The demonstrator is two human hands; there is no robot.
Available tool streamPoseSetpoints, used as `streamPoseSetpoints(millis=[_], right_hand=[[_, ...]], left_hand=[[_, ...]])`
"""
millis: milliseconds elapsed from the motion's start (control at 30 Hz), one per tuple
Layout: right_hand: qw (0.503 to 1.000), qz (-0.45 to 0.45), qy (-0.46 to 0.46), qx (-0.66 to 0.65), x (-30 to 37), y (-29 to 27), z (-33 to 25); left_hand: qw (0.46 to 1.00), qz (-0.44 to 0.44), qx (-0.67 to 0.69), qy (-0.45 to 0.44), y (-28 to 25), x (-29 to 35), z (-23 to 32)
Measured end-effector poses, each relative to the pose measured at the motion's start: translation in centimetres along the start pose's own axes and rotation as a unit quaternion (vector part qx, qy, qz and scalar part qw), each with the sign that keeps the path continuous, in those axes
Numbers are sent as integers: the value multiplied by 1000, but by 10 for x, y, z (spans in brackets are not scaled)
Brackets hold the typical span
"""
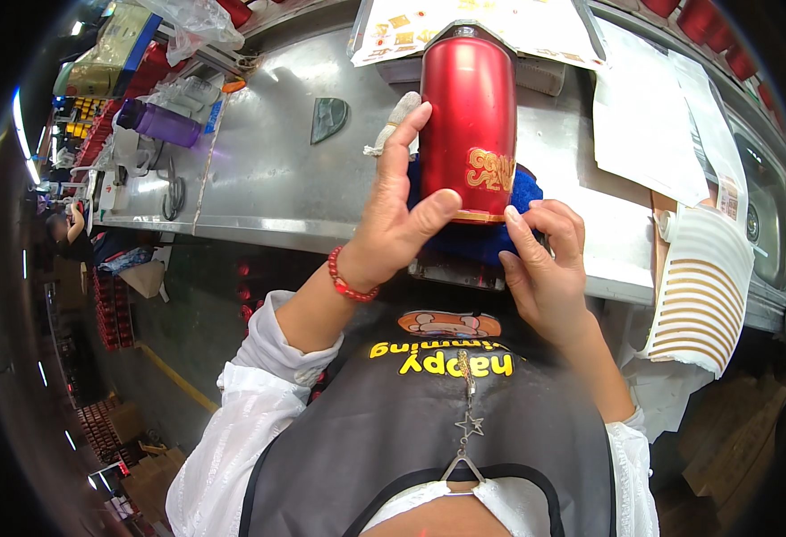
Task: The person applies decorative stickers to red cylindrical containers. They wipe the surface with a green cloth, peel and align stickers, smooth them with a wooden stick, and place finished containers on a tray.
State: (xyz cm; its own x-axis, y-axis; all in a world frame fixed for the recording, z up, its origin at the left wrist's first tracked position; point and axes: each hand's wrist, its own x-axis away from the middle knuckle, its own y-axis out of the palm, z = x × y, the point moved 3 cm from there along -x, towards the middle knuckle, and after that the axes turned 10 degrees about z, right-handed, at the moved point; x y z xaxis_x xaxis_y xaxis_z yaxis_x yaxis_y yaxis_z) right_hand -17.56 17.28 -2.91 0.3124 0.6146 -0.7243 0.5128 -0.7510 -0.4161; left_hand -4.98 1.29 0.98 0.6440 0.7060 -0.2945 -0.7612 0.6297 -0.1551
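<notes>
Head cam had a shiny red canister (469, 98) set down on a blue cloth (524, 190) near the front edge of a metal bench (259, 170), gold-rimmed end toward the person; my guess is the cloth was there to cushion that glossy finish and stop rolling; the left hand (386, 224) lay along its left side, fingers stretched out rather than wrapped round, thumb against the front, probably to steady it; the right hand (549, 277) was loosely curled by the near rim, forefinger tip at the edge, thumb apart, so no pinch I could see; that spot likely left the gold marking (491, 170) uncovered; printed sheets (384, 31) sat just beyond, handy to reach I'd reckon
</notes>
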Motion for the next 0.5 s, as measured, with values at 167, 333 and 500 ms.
streamPoseSetpoints(millis=[167, 333, 500], right_hand=[[1000, -14, -23, 10, 6, 1, 11], [1000, -21, -14, 4, 0, 0, 4], [1000, -9, -11, 2, 4, 4, 6]], left_hand=[[998, -28, -57, 27, -7, -1, -5], [981, -35, -171, 84, -6, -6, -2], [958, -50, -253, 128, -2, -11, 8]])
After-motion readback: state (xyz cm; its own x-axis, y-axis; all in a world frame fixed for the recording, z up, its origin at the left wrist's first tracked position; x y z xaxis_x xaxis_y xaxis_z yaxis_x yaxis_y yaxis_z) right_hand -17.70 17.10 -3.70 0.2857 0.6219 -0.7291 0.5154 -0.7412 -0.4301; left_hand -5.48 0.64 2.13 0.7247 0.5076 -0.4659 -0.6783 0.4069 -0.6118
